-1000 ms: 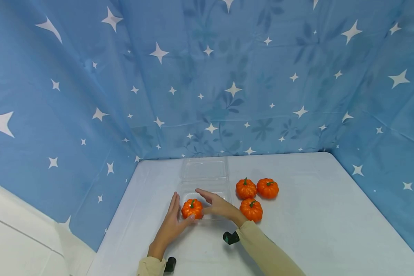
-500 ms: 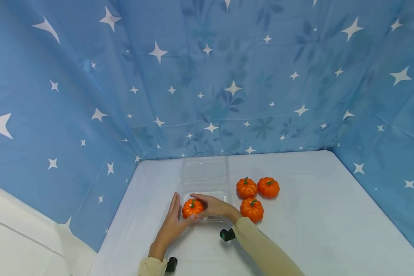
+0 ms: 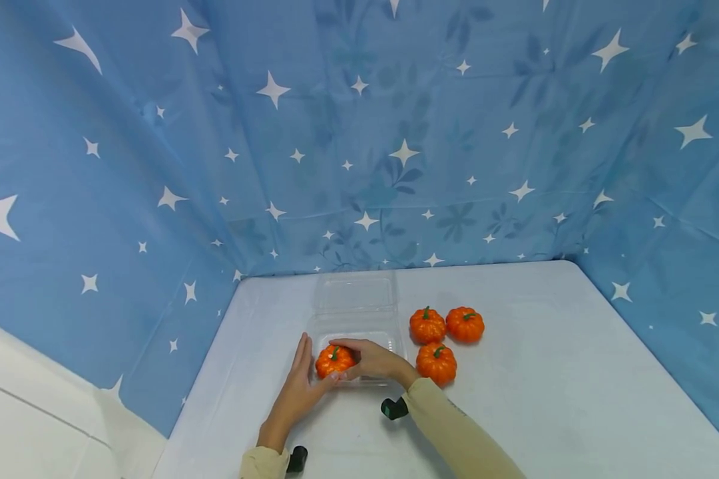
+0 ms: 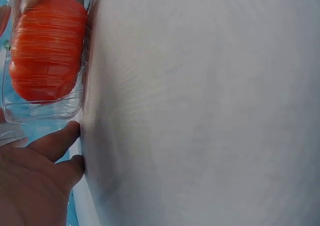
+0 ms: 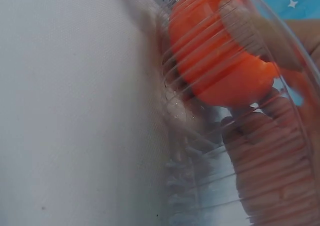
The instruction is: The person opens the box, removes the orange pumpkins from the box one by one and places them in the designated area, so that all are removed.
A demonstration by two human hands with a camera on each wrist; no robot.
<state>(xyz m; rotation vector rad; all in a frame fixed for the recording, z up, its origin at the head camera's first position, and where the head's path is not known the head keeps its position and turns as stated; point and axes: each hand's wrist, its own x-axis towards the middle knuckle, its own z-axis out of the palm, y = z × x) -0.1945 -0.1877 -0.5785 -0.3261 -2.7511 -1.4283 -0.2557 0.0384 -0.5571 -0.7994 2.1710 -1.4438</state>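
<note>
A small orange pumpkin [image 3: 332, 363] with a green stem sits in the left part of a clear plastic clamshell box [image 3: 389, 340]. From the right, my right hand [image 3: 376, 360] reaches into the box and holds this pumpkin between thumb and fingers. Through the ribbed wall in the right wrist view, the thumb [image 5: 245, 29] presses on the pumpkin's side. My left hand [image 3: 297, 397] lies along the box's left end, fingers straight and thumb spread toward the front wall. In the left wrist view the fingertips [image 4: 72, 131] are beside the box corner; contact there is hard to tell.
Three more orange pumpkins [image 3: 436, 364] stand close together on the white table [image 3: 545, 372], right of the box. The box's clear lid [image 3: 356, 293] lies folded open toward the back. A blue star-patterned curtain [image 3: 395, 133] surrounds the table's back and sides.
My right hand has moved slightly left and its fingers have closed round the pumpkin in the box. The left hand has stayed in place.
</note>
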